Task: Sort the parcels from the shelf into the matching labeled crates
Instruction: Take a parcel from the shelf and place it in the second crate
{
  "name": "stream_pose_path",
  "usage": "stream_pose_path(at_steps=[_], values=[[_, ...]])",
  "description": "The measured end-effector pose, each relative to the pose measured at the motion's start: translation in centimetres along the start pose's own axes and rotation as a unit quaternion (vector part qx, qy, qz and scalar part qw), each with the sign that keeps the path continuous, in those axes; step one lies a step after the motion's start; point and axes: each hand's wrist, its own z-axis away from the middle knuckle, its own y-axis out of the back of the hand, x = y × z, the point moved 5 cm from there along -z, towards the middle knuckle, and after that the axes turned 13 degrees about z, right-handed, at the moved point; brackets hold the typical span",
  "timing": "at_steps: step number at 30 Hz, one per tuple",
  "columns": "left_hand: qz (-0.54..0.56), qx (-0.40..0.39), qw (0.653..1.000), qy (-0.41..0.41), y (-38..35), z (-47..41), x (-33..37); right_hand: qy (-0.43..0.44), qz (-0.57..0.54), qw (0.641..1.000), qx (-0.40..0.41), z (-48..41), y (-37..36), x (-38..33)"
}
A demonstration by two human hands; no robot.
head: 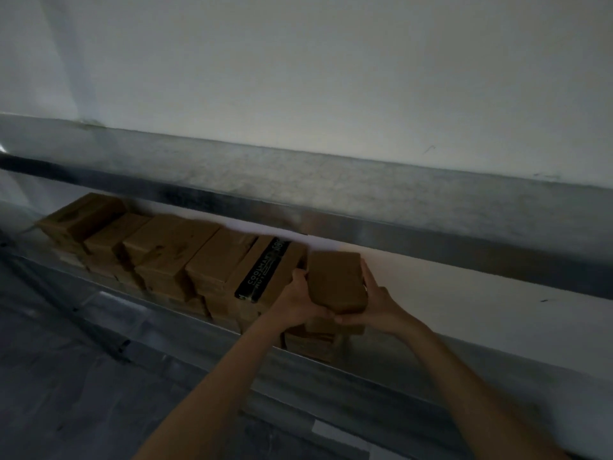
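A small brown cardboard parcel (336,279) is held between both hands at the right end of a row of parcels on the metal shelf (331,370). My left hand (300,300) grips its left side, with fingers curled round the edge. Gripping the parcel's right side and near corner is my right hand (374,303). Stacked brown parcels (172,254) fill the shelf to the left; one of them carries a black printed band (263,270). More parcels (315,340) lie under the held one. No crate is in view.
An upper metal shelf board (331,190) runs just above the parcels, leaving a low gap. A white wall (331,78) is behind. The shelf's right part (481,307) holds nothing. The scene is dim; a dark floor (66,376) lies at lower left.
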Motion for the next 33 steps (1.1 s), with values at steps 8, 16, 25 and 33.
stream_pose_path(at_steps=[8, 16, 25, 33], values=[[0.027, -0.135, 0.99, -0.043, -1.3, -1.6, 2.6, -0.089, -0.047, 0.993, 0.056, 4.3, 3.1, -2.0], [0.058, -0.249, 0.966, -0.034, -5.6, -2.4, 4.9, -0.175, -0.151, 0.955, 0.186, 10.4, 5.1, 0.0], [0.042, -0.4, 0.911, -0.096, -17.1, 1.4, 9.4, -0.291, -0.14, 0.886, 0.333, 23.4, 6.5, 3.8], [0.082, -0.553, 0.82, -0.124, -30.7, 9.8, 14.7, -0.37, -0.109, 0.776, 0.5, 37.8, 8.7, 7.6]])
